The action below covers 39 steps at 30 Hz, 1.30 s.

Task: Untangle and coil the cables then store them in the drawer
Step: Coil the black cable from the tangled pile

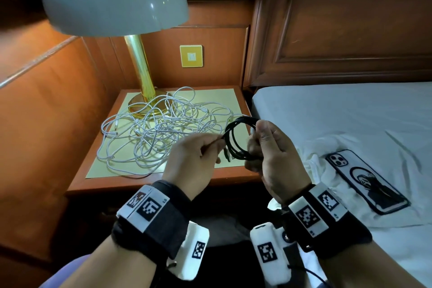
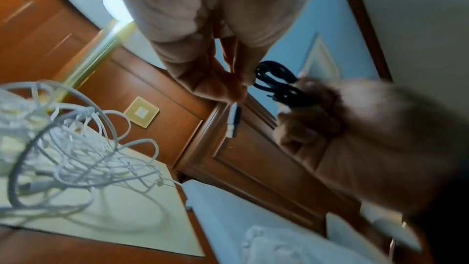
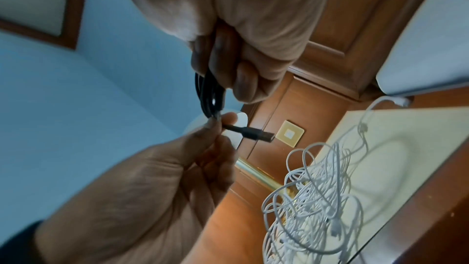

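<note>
Biggest thing in the head view is the bed [image 1: 339,124] on the right, white sheet, with a phone [image 1: 367,181] lying face down on it in a printed case. Left of it is the wooden nightstand [image 1: 243,100], and that's holding the mess — a big tangle of white cables [image 1: 152,131] spread over the pale mat and looped round the brass foot of the lamp [image 1: 140,72]. No drawer shows in any view.

The black cable [image 1: 238,140] is off the table, held in the air over the nightstand's front right corner, already wound into a small coil. The right hand [image 1: 271,154] has its fingers curled round the coil's right side. The left hand [image 1: 194,159] pinches the loose end between thumb and fingertips, just beside the coil.

The head view barely shows the plug. The right wrist view has it clearest — a black USB plug [image 3: 251,133] sticking out past the left hand's fingertips. The left wrist view shows the plug hanging below the pinch, blurry, plus the coil bunched in the other fist.
</note>
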{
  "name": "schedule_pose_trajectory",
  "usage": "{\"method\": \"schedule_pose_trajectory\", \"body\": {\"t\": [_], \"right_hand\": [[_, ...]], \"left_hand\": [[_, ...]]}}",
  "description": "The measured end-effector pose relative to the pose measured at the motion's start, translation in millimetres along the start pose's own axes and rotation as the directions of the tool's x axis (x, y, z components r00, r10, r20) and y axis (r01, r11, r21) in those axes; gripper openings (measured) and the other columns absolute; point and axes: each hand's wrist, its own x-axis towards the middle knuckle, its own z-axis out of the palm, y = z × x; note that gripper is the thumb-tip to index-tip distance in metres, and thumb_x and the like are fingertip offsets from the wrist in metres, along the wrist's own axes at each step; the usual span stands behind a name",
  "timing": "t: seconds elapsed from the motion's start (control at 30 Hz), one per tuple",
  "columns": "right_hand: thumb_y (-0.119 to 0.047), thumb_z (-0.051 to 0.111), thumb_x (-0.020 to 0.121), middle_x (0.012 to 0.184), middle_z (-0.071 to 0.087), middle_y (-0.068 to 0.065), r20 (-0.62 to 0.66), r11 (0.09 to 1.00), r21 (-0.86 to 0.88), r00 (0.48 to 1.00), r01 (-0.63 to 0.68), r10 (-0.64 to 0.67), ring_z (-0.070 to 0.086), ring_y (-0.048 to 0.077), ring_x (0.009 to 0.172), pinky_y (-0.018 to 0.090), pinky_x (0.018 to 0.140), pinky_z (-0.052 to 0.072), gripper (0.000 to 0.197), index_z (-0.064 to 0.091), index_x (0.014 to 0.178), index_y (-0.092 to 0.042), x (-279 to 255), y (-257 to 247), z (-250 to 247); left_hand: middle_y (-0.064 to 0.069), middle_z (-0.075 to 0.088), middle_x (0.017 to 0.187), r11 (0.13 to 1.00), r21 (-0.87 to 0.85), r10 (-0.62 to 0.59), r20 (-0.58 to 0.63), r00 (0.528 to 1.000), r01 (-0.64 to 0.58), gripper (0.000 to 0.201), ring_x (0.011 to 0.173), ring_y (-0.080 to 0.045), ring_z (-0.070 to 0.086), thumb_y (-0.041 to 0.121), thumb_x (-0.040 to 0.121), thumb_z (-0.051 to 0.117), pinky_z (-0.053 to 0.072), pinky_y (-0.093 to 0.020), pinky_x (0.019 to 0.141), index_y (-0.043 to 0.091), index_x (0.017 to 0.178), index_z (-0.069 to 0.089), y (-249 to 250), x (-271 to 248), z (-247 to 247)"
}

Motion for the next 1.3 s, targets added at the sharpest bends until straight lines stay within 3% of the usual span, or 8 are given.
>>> {"method": "schedule_pose_trajectory", "body": {"t": [0.2,0.3,0.37,0.47,0.6,0.77,1.03,1.3], "right_hand": [[-0.040,0.042,0.105,0.060,0.034,-0.002,0.090,0.993,0.034,0.990,-0.116,0.113,0.025,0.012,0.052,0.026,0.048,0.022,0.039,0.043,0.072,-0.018,1.0,7.7,2.8],[-0.050,0.043,0.095,0.060,0.037,-0.004,0.073,0.996,-0.077,0.996,-0.053,0.059,0.030,0.013,0.053,0.028,0.048,0.028,0.042,0.044,0.070,-0.017,1.2,9.3,4.2],[-0.055,0.042,0.097,0.059,0.037,-0.005,0.063,0.993,-0.113,0.997,-0.030,0.037,0.030,0.011,0.051,0.026,0.047,0.031,0.050,0.045,0.074,-0.010,1.6,8.3,3.4],[-0.053,0.044,0.096,0.059,0.034,-0.001,0.072,0.994,-0.105,0.997,0.015,-0.008,0.027,0.012,0.051,0.027,0.046,0.024,0.044,0.045,0.076,-0.013,-1.2,6.5,5.3],[-0.044,0.046,0.093,0.055,0.041,0.005,0.070,0.995,-0.078,0.996,0.061,-0.056,0.031,0.011,0.045,0.026,0.044,0.026,0.032,0.051,0.081,-0.015,-4.4,6.0,10.3],[-0.047,0.049,0.088,0.059,0.053,0.000,-0.009,0.997,-0.070,1.000,0.016,-0.017,0.038,0.014,0.049,0.030,0.048,0.029,0.031,0.058,0.086,-0.017,-1.9,10.2,11.5],[-0.042,0.054,0.089,0.062,0.057,-0.003,-0.063,0.995,-0.084,0.997,0.045,-0.050,0.044,0.013,0.048,0.035,0.050,0.037,0.027,0.060,0.102,-0.019,-2.8,8.7,16.7],[-0.016,0.059,0.098,0.085,0.072,0.010,-0.154,0.977,-0.209,0.988,-0.039,0.006,0.057,0.007,0.054,0.030,0.063,0.057,0.009,0.062,0.106,-0.018,0.1,12.3,12.5]], "left_hand": [[-0.009,0.078,0.088,0.895,-0.423,-0.168,-0.033,0.985,0.139,0.035,0.091,-0.028,0.074,-0.005,0.093,0.055,0.058,-0.035,0.086,0.019,0.093,0.080,11.2,-1.2,1.4],[-0.023,0.074,0.086,0.780,-0.590,-0.187,0.099,0.977,0.209,0.023,0.086,-0.039,0.069,0.011,0.079,0.058,0.057,-0.044,0.086,0.009,0.081,0.081,16.9,-1.6,-2.4],[-0.016,0.076,0.086,0.852,-0.495,-0.140,0.099,0.985,0.171,0.020,0.087,-0.040,0.069,0.023,0.078,0.063,0.054,-0.047,0.087,0.017,0.086,0.080,12.9,-1.9,-2.3],[-0.006,0.075,0.082,0.885,-0.434,-0.147,0.089,0.985,0.171,0.018,0.084,-0.032,0.067,0.030,0.082,0.064,0.053,-0.045,0.083,0.024,0.087,0.079,9.1,-2.6,2.0],[-0.014,0.056,0.083,0.693,-0.630,-0.310,0.178,0.934,0.351,0.024,0.089,-0.033,0.051,0.015,0.103,0.051,0.042,-0.048,0.083,0.005,0.093,0.070,14.0,0.3,10.1],[-0.017,0.065,0.086,0.652,-0.679,-0.306,0.174,0.936,0.339,0.024,0.082,-0.031,0.061,0.007,0.105,0.042,0.050,-0.043,0.084,-0.001,0.092,0.061,19.7,0.4,14.9],[-0.015,0.071,0.088,0.696,-0.666,-0.318,0.049,0.947,0.269,0.023,0.089,-0.030,0.064,0.010,0.103,0.049,0.050,-0.046,0.088,0.004,0.093,0.068,15.6,1.9,16.4],[0.011,0.071,0.073,0.850,-0.490,-0.250,-0.049,0.967,0.194,0.027,0.072,-0.001,0.062,0.022,0.101,0.055,0.043,-0.024,0.071,0.022,0.077,0.069,11.9,1.6,13.1]]}}
